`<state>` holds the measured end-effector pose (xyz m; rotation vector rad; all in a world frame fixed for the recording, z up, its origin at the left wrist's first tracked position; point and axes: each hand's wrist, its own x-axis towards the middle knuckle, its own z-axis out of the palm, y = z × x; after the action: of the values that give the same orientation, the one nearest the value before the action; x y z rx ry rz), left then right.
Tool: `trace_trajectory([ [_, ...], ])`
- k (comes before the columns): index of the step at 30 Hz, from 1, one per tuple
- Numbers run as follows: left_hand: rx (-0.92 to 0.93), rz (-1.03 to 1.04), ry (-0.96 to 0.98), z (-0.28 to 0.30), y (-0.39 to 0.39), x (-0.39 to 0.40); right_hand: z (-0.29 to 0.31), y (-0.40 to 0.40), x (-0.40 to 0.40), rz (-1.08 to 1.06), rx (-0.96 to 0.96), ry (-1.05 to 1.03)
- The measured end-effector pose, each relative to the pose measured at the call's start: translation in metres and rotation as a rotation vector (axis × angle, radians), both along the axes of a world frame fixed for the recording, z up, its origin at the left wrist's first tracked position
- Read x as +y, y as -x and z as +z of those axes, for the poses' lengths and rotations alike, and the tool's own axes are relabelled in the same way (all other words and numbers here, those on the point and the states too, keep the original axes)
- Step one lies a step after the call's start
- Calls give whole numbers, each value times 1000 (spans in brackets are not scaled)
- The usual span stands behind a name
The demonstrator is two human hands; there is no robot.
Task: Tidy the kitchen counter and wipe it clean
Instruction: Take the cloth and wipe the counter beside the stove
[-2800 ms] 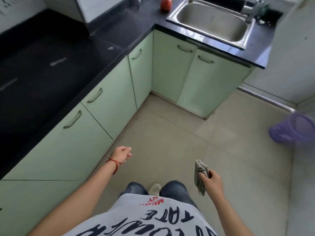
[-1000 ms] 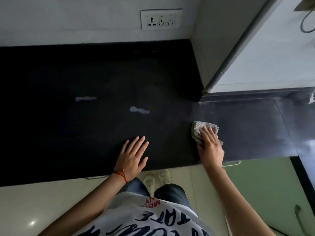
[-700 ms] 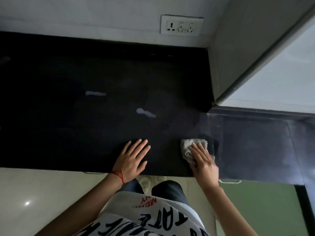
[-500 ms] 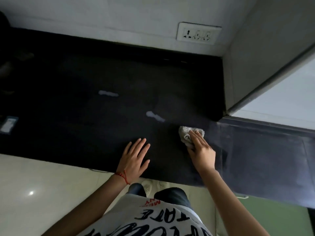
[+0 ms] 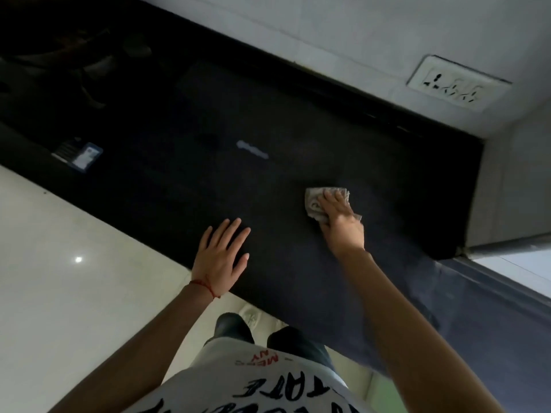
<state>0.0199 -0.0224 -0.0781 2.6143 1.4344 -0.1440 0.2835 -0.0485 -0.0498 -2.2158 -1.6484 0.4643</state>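
Observation:
The black kitchen counter (image 5: 298, 129) runs diagonally across the view. My right hand (image 5: 340, 222) presses a crumpled grey cloth (image 5: 314, 201) flat against it, fingers on top of the cloth. My left hand (image 5: 222, 254) lies flat with fingers spread on the counter near its front edge, holding nothing. One white smear (image 5: 252, 149) shows on the dark surface, beyond and left of the cloth. A second smear seen earlier is no longer visible.
A small card-like object (image 5: 82, 155) lies on the counter at the left. Dim dark shapes (image 5: 89, 61) sit at the far left back. A wall socket (image 5: 459, 86) is on the white wall. A white cabinet side (image 5: 512, 180) closes the counter on the right.
My right hand has slid the cloth forward and left over the nearer white smear, which no longer shows. The left hand stays flat on the counter. The view has swung left.

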Motion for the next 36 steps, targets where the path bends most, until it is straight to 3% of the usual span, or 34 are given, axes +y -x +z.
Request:
trace_trajectory([
  [6, -17, 0, -1, -4, 3, 1, -19, 21, -58, 159, -2, -124],
  [14, -48, -5, -15, -5, 3, 2, 16, 21, 38, -38, -22, 53],
  [19, -43, 5, 4, -6, 4, 3, -5, 22, -32, 181, -62, -54],
  [21, -57, 0, 6, -6, 4, 3, 1, 11, -6, 123, -73, -85],
  [25, -83, -4, -1, -4, 5, 3, 12, 15, 61, -101, -42, 43],
  [32, -86, -11, -2, -3, 4, 3, -5, 19, 7, 331, -92, -56],
  [36, -111, -20, -18, -6, 5, 4, 13, 14, 78, -32, -84, 100],
])
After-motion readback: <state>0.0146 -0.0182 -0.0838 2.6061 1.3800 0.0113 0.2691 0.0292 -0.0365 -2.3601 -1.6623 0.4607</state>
